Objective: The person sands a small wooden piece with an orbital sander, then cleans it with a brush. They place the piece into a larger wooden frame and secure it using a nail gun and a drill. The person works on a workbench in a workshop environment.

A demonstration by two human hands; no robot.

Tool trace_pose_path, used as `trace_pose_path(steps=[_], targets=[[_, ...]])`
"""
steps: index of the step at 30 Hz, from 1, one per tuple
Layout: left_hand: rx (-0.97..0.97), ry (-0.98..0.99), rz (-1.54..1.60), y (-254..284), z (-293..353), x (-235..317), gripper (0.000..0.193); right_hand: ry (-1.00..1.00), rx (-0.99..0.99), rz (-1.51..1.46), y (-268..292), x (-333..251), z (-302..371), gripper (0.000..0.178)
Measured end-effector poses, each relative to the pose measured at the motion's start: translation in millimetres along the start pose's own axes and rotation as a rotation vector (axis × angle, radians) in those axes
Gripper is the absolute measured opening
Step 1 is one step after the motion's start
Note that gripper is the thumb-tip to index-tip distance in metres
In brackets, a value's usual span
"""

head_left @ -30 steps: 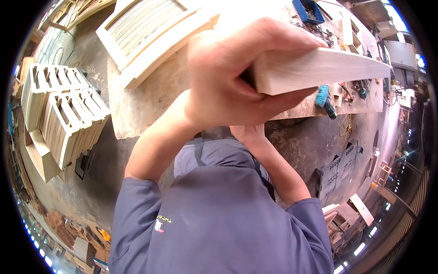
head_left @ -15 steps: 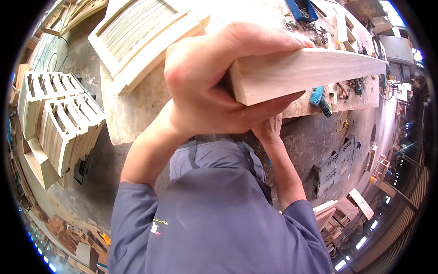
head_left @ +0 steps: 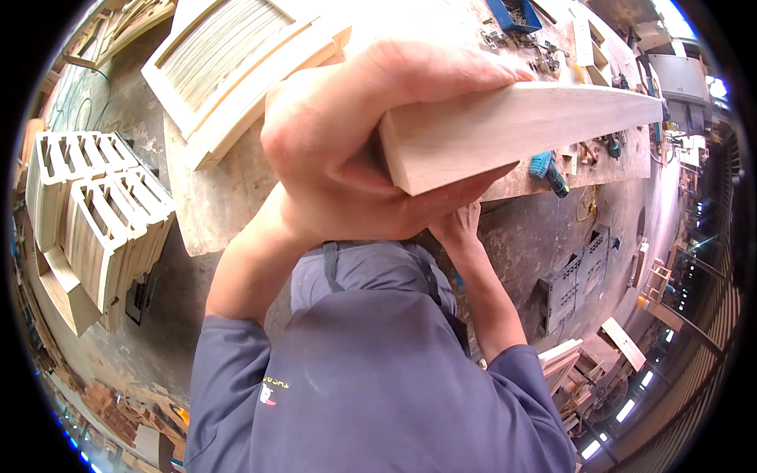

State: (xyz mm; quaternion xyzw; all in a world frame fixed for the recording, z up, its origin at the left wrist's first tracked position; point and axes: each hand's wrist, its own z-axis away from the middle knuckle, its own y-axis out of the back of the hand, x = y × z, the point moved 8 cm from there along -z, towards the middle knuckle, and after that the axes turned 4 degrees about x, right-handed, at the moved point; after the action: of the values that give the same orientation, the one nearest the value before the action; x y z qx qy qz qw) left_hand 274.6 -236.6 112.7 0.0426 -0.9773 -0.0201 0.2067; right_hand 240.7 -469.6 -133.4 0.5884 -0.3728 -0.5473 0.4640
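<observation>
My left hand (head_left: 323, 150) is raised close to the camera, closed around one end of a pale wooden piece (head_left: 505, 130). Its thumb lies along the top face and the fingers wrap beneath. From the squared end at my palm, the wood stretches rightward and narrows toward its far end. Behind and below it, my right hand (head_left: 457, 224) is near the bench's front edge, with its fingers hidden by my left hand and the wood. A framed wooden panel (head_left: 229, 59) lies on the workbench (head_left: 205, 217), beyond my left wrist.
A teal power tool (head_left: 550, 171) rests near the bench's right front edge. Farther back are a blue bin (head_left: 516, 16) of small hardware and loose metal fittings (head_left: 544, 54). Slatted wooden parts (head_left: 106, 221) stand stacked on the floor at left; a dark plastic crate (head_left: 576, 276) is at right.
My left hand and the wooden piece have shifted slightly left and down in view. The bench and panel also appear a little farther left. The grip looks the same.
</observation>
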Motion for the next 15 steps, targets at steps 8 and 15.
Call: trace_pose_path(steps=[8,15], targets=[[0.004,-0.008,0.011,0.5,0.1,0.4,0.061,0.042,0.025,0.001,3.0,-6.8,-4.5,0.063],[0.015,-0.008,0.006,-1.0,-0.9,0.5,0.061,0.01,0.01,0.009,-2.4,-1.2,-3.2,0.062]])
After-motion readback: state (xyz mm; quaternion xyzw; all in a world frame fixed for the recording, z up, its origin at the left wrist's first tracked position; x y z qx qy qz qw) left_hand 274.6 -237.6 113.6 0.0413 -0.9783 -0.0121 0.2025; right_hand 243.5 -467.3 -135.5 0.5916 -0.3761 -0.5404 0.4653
